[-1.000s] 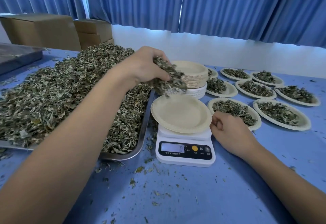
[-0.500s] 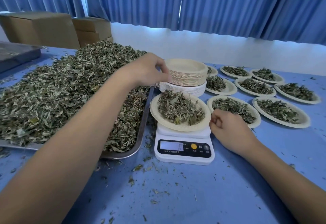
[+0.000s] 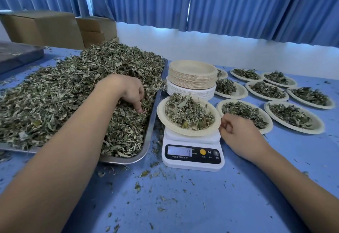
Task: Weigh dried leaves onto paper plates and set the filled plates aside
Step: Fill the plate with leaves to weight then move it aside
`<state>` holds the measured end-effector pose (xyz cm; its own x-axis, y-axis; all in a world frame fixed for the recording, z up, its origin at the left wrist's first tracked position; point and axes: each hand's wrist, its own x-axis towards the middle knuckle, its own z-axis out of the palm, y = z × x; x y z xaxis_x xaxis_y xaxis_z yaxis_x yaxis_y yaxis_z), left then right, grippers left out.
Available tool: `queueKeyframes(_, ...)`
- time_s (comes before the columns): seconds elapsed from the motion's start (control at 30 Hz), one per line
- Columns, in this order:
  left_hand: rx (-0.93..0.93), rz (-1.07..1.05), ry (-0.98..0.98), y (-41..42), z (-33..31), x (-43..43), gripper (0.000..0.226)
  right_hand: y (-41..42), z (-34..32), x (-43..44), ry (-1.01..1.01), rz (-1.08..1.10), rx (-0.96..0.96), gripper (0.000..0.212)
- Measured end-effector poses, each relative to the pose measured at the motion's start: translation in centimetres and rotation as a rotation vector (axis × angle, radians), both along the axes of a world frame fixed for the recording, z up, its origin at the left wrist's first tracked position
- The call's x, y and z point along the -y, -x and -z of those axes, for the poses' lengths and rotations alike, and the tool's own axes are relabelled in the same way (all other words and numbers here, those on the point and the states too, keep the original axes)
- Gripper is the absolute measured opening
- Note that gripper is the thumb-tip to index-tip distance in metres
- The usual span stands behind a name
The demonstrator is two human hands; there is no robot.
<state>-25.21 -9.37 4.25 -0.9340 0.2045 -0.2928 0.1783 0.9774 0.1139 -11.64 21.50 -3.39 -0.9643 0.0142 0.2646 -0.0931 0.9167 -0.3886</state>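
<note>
Head view: only view, looks down at the work table (image 3: 183,196), blue top w/ leaf crumbs.
Writing – scale (image 3: 192,161): white, dark front panel; "M" next to an orange round button (image 3: 202,151); small characters under the display and buttons, too small to read.
Display (image 3: 179,151): pale grey, one faint digit, looks like 7, not certain.
Other labels: nothing readable on the boxes or plates.
Plate on scale (image 3: 161,115): beige paper plate, sits on the scale's platform, tilted a bit toward the cam.
Leaves on plate (image 3: 189,112): loose heap of dry, curled grey-green bits, some paler; covers the plate's well, rim bare.
Leaf pile (image 3: 64,95): same dried leaves, heaped high in a steel tray (image 3: 153,120) just left of the scale.
L hand (image 3: 131,93): palm down in the pile near the tray's right edge, fingers bent down, tips in the leaves; can't tell if it has a pinch of them.
R hand (image 3: 240,135): rests on the table just right of the scale, fingers loosely curled, nothing in it, knuckles close to the plate's rim.
Filled plates (image 3: 302,131): several w/ leaves, in rows on the table, right and behind.
Spare plates (image 3: 192,75): beige stack on a white stack (image 3: 190,92), behind the scale.
Back: blue curtains (image 3: 238,3); cardboard boxes (image 3: 45,29) far left.
</note>
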Motion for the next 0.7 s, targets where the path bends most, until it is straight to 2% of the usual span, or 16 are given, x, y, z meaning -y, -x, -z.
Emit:
queueKeyframes(0.23,-0.084,-0.037,-0.146,0.0,-0.8,0.2,0.019,-0.1,-0.2,0.0,0.010,0.007,0.004,0.024)
queueKeyframes(0.43,-0.114,-0.013,-0.163,-0.5,-1.2,-0.1,0.016,0.2,0.3,-0.1,0.107,0.036,-0.045,0.029)
queueKeyframes(0.53,-0.151,0.019,-0.437,-0.8,-1.7,-0.7,0.003,0.2,0.5,-0.1,0.252,0.056,-0.110,0.043)
queueKeyframes(0.6,-0.023,0.064,-0.544,-1.3,-2.0,-1.3,0.014,0.1,0.4,0.2,0.376,0.045,-0.128,0.050)
queueKeyframes(0.7,0.063,0.125,-0.436,-1.7,-1.7,-2.4,0.029,0.0,0.2,0.3,0.515,0.045,-0.110,0.051)
